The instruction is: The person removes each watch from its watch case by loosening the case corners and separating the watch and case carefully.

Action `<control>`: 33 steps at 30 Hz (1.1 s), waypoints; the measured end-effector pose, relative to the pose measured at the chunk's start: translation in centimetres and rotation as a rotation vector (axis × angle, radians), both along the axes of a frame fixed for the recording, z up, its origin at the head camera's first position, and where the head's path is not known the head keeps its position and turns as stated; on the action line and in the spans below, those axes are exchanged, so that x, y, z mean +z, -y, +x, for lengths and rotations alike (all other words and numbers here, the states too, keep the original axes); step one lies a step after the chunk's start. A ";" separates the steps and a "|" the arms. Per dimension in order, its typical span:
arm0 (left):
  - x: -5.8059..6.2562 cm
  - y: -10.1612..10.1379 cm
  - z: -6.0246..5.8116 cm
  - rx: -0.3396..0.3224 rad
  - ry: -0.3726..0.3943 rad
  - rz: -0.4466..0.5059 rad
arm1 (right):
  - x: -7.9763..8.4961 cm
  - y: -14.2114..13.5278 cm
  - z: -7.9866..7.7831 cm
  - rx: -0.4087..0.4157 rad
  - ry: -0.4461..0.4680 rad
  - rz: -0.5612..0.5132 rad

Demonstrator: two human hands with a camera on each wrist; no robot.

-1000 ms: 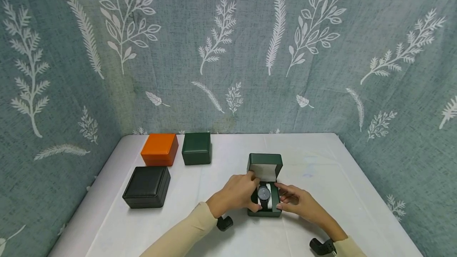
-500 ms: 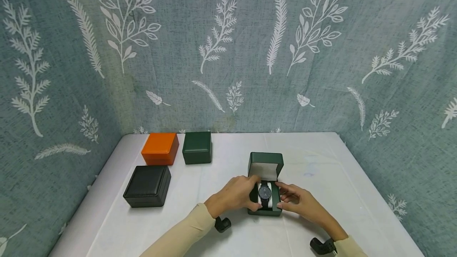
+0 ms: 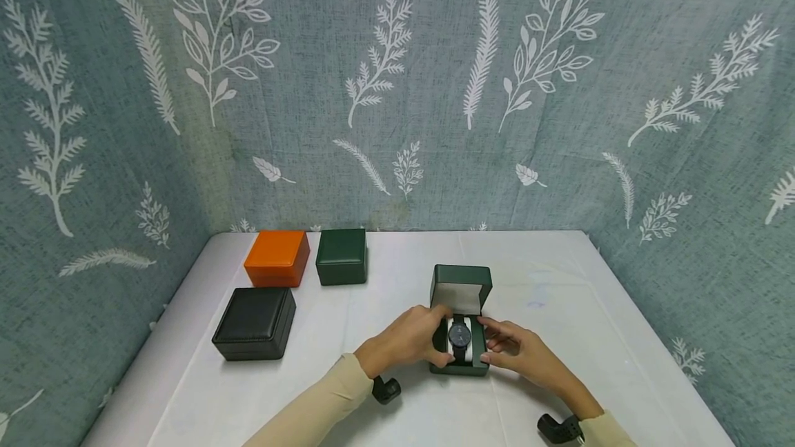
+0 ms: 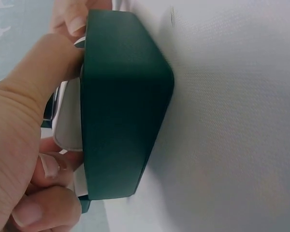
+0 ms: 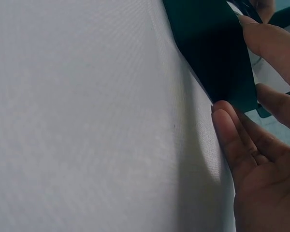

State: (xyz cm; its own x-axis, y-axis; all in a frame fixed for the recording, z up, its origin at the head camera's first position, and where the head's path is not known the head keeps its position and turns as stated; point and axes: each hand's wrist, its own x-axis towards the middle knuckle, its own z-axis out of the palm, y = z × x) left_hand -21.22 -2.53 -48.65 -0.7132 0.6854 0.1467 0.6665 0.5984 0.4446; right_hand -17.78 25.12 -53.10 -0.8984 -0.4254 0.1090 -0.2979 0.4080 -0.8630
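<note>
A green watch box (image 3: 459,370) stands with its lid (image 3: 462,274) up, right of the table's middle. Inside lies a dark wristwatch (image 3: 459,335) strapped round a white cushion (image 4: 70,116). My left hand (image 3: 410,336) reaches in from the left, thumb and fingers curled about the two ends of the cushion. From the right, my right hand (image 3: 524,357) grips the box's side, its thumb near the front corner and fingers farther back. In the right wrist view, its fingertips press against the green wall (image 5: 217,58).
To the left are three lidded boxes: an orange one (image 3: 277,257) and a green one (image 3: 341,256) at the back, and a black one (image 3: 254,323) nearer me. A white cloth (image 3: 373,295) covers the table, and leaf-patterned fabric (image 3: 397,88) hangs behind.
Between the earlier frames and now, the fingers of my left hand have shifted slightly at the far end of the cushion. My right hand and the boxes stay put.
</note>
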 end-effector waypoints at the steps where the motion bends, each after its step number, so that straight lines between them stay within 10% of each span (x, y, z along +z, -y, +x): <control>1: 0.0 0.0 0.0 -0.003 0.003 0.005 | 0.0 0.0 0.0 0.002 -0.003 0.002; 33: -0.3 0.0 -0.4 -0.043 -0.023 0.034 | -0.4 -0.3 -0.3 0.022 -0.046 -0.011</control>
